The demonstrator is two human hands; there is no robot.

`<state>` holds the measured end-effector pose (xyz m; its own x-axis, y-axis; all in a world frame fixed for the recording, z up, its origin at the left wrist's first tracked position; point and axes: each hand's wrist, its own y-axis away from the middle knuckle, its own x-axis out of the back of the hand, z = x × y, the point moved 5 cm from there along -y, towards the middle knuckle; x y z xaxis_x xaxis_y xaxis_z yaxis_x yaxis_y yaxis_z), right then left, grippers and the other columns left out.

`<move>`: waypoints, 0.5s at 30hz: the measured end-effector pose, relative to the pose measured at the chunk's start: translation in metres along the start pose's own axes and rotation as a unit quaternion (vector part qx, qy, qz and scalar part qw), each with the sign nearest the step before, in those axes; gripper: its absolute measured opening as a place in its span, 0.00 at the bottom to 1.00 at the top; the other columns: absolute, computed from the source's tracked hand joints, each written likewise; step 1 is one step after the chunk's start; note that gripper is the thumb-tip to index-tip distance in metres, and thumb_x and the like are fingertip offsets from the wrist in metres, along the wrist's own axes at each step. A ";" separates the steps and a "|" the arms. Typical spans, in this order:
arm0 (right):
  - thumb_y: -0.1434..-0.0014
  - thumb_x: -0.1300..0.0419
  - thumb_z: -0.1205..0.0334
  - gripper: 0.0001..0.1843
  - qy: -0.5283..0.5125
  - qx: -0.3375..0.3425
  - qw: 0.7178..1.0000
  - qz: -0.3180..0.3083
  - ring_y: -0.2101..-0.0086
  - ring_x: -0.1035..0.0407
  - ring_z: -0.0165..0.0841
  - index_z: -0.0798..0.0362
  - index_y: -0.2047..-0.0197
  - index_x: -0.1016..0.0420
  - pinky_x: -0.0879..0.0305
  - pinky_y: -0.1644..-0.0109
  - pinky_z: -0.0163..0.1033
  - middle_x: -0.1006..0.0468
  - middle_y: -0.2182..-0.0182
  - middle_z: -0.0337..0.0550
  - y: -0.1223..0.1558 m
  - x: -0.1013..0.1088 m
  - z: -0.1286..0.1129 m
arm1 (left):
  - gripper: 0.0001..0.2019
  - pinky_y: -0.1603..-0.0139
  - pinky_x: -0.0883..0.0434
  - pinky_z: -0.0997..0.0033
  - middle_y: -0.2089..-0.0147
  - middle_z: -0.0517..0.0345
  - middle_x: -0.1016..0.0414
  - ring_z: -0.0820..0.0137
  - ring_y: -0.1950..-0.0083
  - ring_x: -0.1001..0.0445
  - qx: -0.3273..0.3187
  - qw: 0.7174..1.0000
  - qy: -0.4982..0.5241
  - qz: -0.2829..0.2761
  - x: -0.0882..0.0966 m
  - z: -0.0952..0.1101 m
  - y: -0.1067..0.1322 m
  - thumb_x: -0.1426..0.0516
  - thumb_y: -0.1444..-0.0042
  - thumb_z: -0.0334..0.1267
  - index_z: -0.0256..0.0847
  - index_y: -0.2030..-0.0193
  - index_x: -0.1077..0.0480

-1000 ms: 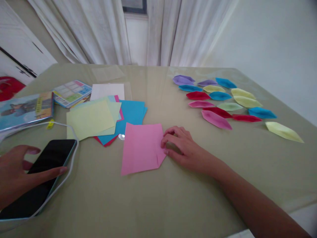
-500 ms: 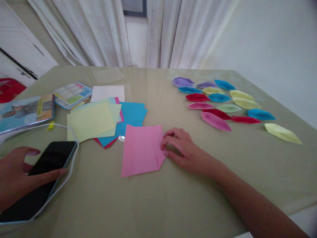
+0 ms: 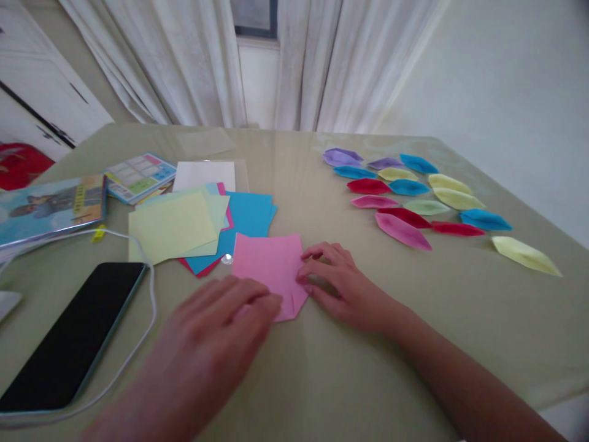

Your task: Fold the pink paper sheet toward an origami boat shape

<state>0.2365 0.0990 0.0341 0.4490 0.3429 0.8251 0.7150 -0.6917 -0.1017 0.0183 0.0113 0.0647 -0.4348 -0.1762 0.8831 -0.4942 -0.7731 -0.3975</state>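
The left hand [image 3: 221, 325] is closest and looks blurry. Its grip is open, with the fingers spread flat over the near left part of the pink paper [image 3: 271, 261]. Just to the right of it, the right hand [image 3: 343, 285] has bent fingers, and its fingertips [image 3: 309, 267] press on the paper's right edge. That grip is not closed around anything.

The pink paper lies flat on the counter [image 3: 322, 380], between the two hands and touching both. Off to the left of the left hand lies a black phone [image 3: 78, 334], with a white cable [image 3: 153, 307] curling along its side.

Just past the pink paper sits a pile of paper sheets [image 3: 184, 224] – yellow, green, blue and red. Farther left of the pile are some booklets [image 3: 50, 205]. Past the right hand and off to its right, many little folded paper boats [image 3: 400, 230] lie in rows. White curtains [image 3: 193, 61] hang behind the counter.
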 end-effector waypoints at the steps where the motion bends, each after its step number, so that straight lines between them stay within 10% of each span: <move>1: 0.29 0.40 0.67 0.09 0.001 0.012 1.000 -0.003 0.39 0.35 0.44 0.47 0.49 0.21 0.42 0.36 0.54 0.26 0.41 0.49 0.000 -0.001 0.000 | 0.15 0.46 0.26 0.58 0.47 0.51 0.19 0.61 0.50 0.22 -0.009 0.999 -0.005 -0.032 -0.017 0.014 -0.008 0.44 0.32 0.27 0.44 0.43 0.25; 6: 0.29 0.40 0.68 0.10 0.016 0.054 0.998 -0.015 0.38 0.32 0.42 0.48 0.47 0.22 0.45 0.34 0.52 0.23 0.38 0.47 0.002 0.000 -0.001 | 0.14 0.46 0.26 0.52 0.42 0.50 0.20 0.57 0.45 0.23 -0.035 0.996 -0.006 -0.087 -0.062 0.043 -0.019 0.44 0.30 0.31 0.39 0.40 0.27; 15: 0.33 0.32 0.58 0.19 0.048 0.054 0.997 -0.029 0.40 0.31 0.45 0.49 0.41 0.22 0.43 0.35 0.54 0.23 0.40 0.50 0.006 0.018 0.007 | 0.09 0.30 0.36 0.59 0.46 0.62 0.17 0.67 0.40 0.22 -0.036 0.984 0.141 -0.103 -0.042 -0.015 -0.015 0.46 0.26 0.35 0.50 0.48 0.24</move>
<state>0.2528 0.1053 0.0441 0.3561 0.3135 0.8803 0.7934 -0.5991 -0.1076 0.0331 0.0397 0.0295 -0.5059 0.1645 0.8468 -0.6422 -0.7272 -0.2424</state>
